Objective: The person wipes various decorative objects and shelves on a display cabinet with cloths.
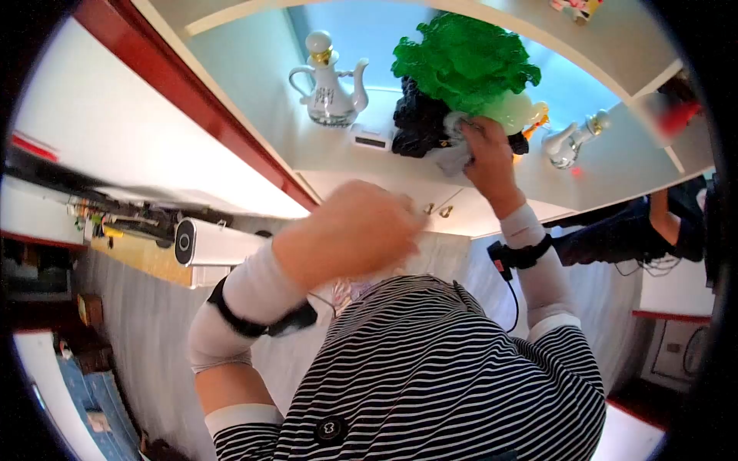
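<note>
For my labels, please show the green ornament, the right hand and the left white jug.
Green ornament [470,63], head view: middle of leafy top.
Right hand [490,154], head view: its back.
Left white jug [327,94], head view: its body.

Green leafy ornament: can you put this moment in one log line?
green ornament: on shelf between two white jugs; right hand: holds grey cloth by its base; left hand: blurred, apart

Right hand [490,154] is holding a pale cloth [448,161] at the black base [417,115]; a green cabbage-shaped ornament [469,61] is rising just beyond it. A spouted bottle [567,147] is standing to that hand's right. Left hand [354,230], blurred, is hovering; beyond it a white pitcher [329,88] is standing, a small box [372,138] sitting nearer.
</note>
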